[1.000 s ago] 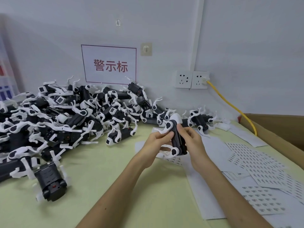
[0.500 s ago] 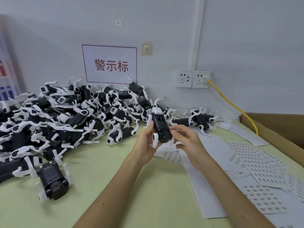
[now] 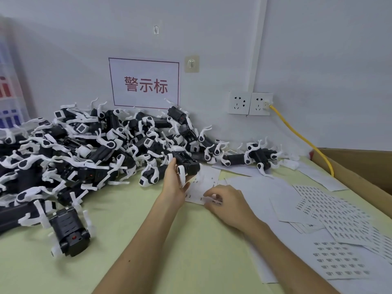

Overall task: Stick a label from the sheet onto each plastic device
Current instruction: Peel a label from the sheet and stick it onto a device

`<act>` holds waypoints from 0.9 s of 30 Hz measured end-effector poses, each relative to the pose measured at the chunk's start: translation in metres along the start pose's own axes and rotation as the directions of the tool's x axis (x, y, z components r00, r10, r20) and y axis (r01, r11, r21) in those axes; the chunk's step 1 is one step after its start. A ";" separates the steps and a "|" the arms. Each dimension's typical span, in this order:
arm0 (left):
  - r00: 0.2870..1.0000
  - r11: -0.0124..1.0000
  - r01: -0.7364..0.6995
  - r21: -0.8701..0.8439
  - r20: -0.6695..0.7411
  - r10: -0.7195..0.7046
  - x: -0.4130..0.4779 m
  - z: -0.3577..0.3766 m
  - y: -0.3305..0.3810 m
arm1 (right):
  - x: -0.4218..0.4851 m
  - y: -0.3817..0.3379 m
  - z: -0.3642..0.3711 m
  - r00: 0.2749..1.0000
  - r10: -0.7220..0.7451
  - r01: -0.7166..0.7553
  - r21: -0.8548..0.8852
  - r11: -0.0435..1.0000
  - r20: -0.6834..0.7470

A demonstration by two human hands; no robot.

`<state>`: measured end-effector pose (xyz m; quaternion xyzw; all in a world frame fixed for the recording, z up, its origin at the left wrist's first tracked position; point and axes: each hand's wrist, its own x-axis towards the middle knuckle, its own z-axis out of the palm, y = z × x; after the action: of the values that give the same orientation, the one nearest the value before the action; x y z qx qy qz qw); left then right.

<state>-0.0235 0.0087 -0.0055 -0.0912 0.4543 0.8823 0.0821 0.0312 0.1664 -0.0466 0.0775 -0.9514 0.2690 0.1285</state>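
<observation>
My left hand (image 3: 173, 183) grips a black plastic device with white legs (image 3: 185, 162), lifted just above the table near the pile's right end. My right hand (image 3: 224, 201) has come down onto a nearly used-up label sheet (image 3: 204, 182) lying under both hands, its fingers curled at the sheet's near edge. Whether a label is pinched there I cannot tell. A large pile of the same black and white devices (image 3: 84, 149) fills the left and back of the table.
More label sheets (image 3: 337, 217) are spread over the right side of the green table (image 3: 127, 240). One device (image 3: 69, 230) lies apart at the near left. A cardboard box (image 3: 360, 166) stands at the right edge, with a yellow cable (image 3: 301, 136) running from the wall sockets.
My right hand has let go of the device and dropped to the label sheet. My left hand has carried the device up and leftward and now holds it alone.
</observation>
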 end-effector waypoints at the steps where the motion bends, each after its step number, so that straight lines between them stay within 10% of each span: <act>1: 1.000 1.000 0.001 -0.001 -0.003 -0.001 0.000 0.000 0.000 | 0.000 0.001 -0.001 1.000 -0.006 0.007 0.013 1.000 -0.018; 16: 0.889 0.952 0.063 -0.298 0.450 0.082 -0.009 0.004 0.008 | 0.006 0.003 -0.019 0.855 0.346 -0.035 0.621 0.783 -0.387; 27: 0.807 0.990 0.042 0.133 0.580 -0.112 -0.026 0.013 -0.001 | 0.002 0.006 -0.050 0.616 0.468 0.162 0.683 0.712 -0.634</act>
<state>0.0013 0.0179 0.0069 0.1712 0.4523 0.8361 0.2589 0.0379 0.1978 -0.0079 -0.0930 -0.6337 0.6156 0.4591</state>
